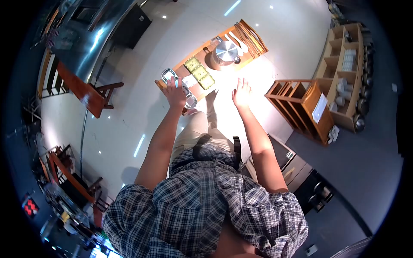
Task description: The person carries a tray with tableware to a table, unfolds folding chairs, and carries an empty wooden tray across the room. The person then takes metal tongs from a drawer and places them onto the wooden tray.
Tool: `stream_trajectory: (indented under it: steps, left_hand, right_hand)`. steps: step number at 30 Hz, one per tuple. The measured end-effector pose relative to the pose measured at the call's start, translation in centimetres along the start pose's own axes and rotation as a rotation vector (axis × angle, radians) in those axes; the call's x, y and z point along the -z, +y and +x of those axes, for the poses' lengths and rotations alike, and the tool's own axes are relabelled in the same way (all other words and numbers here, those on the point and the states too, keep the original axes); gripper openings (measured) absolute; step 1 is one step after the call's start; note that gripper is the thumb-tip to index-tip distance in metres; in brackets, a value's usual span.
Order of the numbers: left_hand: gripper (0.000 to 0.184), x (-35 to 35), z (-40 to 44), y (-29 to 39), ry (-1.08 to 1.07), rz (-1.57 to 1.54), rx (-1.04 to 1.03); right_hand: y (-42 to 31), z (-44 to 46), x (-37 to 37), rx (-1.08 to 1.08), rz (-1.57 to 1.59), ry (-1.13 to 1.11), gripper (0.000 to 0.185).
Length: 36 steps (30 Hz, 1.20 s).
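Observation:
My left hand reaches over a metal compartment tray at the left end of a low wooden table. A small light-blue thing shows between its thumb and fingers; its kind is unclear. Beside the tray lie a whitish piece and a row of yellow-green square pieces with dark edges. My right hand is off the table's near side, fingers stretched out, holding nothing. Farther right on the table stands a shiny metal pot.
White spoon-shaped utensils lie behind the pot, near slatted wood at the table's end. To the right stand a wooden rack and a shelf with white cups. A wooden bench and a steel counter are left.

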<state>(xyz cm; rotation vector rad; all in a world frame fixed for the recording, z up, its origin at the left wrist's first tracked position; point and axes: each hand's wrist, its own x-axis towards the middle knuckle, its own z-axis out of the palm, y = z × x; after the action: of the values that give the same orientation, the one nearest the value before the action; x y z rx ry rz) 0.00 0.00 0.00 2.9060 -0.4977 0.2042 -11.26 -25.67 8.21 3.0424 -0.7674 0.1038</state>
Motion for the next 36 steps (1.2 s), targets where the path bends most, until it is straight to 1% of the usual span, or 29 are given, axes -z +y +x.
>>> stream_trajectory:
  steps: [2, 3, 5, 6, 7, 9, 11, 12, 14, 17, 19, 20, 21, 22, 23, 25, 26, 27, 29, 30, 32, 33, 34, 35, 36]
  left_hand:
    - [0.073, -1.7, 2.2, 13.3, -0.145, -0.011, -0.104]
    - [0.073, -2.8, 3.2, 18.7, -0.161, 0.011, -0.185]
    - [0.078, -4.5, 5.5, 27.1, -0.328, 0.035, -0.164]
    - [0.082, -4.3, 7.1, 30.4, -0.348, 0.108, -0.23]
    - [0.082, -4.7, 8.9, 33.3, -0.36, 0.139, -0.31]
    - [0.061, -5.3, 12.9, 37.8, -0.451, 0.25, -0.402]
    - [0.063, -5.5, 17.0, 41.4, -0.46, 0.332, -0.556]
    - [0.064, -6.0, 19.1, 42.7, -0.466, 0.342, -0.631]
    - [0.064, -6.1, 23.3, 45.0, -0.48, 0.385, -0.785]
    - [0.06, -5.3, 29.2, 47.9, -0.463, 0.482, -1.024]
    - [0.057, -4.3, 33.0, 49.9, -0.49, 0.5, -1.123]
    - [0.057, -4.8, 33.5, 48.9, -0.485, 0.496, -1.098]
    - [0.06, -5.7, 34.5, 47.6, -0.504, 0.427, -1.055]
    - [0.062, -5.7, 35.0, 46.9, -0.52, 0.358, -1.012]
    - [0.062, -5.8, 35.2, 46.1, -0.519, 0.356, -0.985]
    - [0.061, -4.9, 35.3, 45.2, -0.718, 0.369, -0.778]
    - [0.063, -5.0, 34.8, 44.3, -0.662, 0.33, -0.796]
    - [0.063, -4.9, 34.5, 43.6, -0.653, 0.323, -0.768]
    - [0.059, -4.9, 33.5, 42.3, -0.569, 0.318, -0.85]
    - [0.059, -5.4, 32.8, 41.9, -0.56, 0.317, -0.82]
    - [0.06, -6.7, 32.2, 41.9, -0.474, 0.287, -0.835]
    - [0.06, -6.8, 32.5, 42.1, -0.469, 0.286, -0.821]
    - [0.061, -6.7, 32.9, 42.2, -0.557, 0.302, -0.687]
    - [0.062, -6.6, 33.1, 42.2, -0.643, 0.315, -0.551]
    - [0.067, -6.7, 33.6, 41.9, -0.696, 0.374, -0.54]
  right_hand:
    - [14.2, 0.3, -2.2, -0.208, 0.017, 0.006, 0.062]
    - [19.8, 0.1, -3.1, -0.29, 0.042, -0.001, 0.062]
    - [28.2, -0.7, -4.8, -0.516, 0.1, -0.03, 0.061]
    - [31.1, -0.9, -5.2, -0.636, 0.139, -0.055, 0.061]
    - [33.5, -1.0, -5.7, -0.717, 0.165, -0.063, 0.061]
    - [36.9, -1.4, -6.4, -0.914, 0.185, -0.071, 0.06]
    - [37.5, -1.9, -6.2, -1.109, 0.277, -0.146, 0.063]
    - [37.1, -2.1, -6.2, -1.201, 0.309, -0.137, 0.064]
    - [35.3, -2.7, -6.3, -1.374, 0.36, -0.109, 0.066]
    - [30.2, -2.9, -6.0, -1.605, 0.384, -0.225, 0.063]
    - [25.0, -2.6, -5.8, -1.727, 0.398, -0.291, 0.062]
    - [25.5, -3.0, -6.0, -1.683, 0.389, -0.345, 0.061]
    - [26.1, -3.5, -6.1, -1.639, 0.377, -0.397, 0.061]
    - [26.5, -3.8, -6.7, -1.647, 0.379, -0.385, 0.06]
    - [26.7, -4.8, -7.0, -1.665, 0.413, -0.426, 0.059]
    - [27.8, -6.3, -8.0, -1.63, 0.451, -0.458, 0.059]
    - [28.3, -7.0, -8.6, -1.63, 0.458, -0.444, 0.061]
    - [28.7, -7.8, -8.9, -1.58, 0.413, -0.513, 0.064]
    - [29.5, -9.7, -10.4, -1.606, 0.531, -0.549, 0.068]
    - [30.1, -11.1, -12.5, -1.635, 0.615, -0.497, 0.071]
    - [30.9, -11.8, -12.3, -1.681, 0.695, -0.395, 0.071]
    - [31.0, -12.1, -12.4, -1.703, 0.753, -0.353, 0.073]
    - [30.6, -12.1, -12.7, -1.68, 0.674, -0.269, 0.074]
    - [30.5, -12.1, -13.0, -1.665, 0.674, -0.27, 0.074]
    - [30.4, -12.4, -12.9, -1.676, 0.689, -0.188, 0.074]
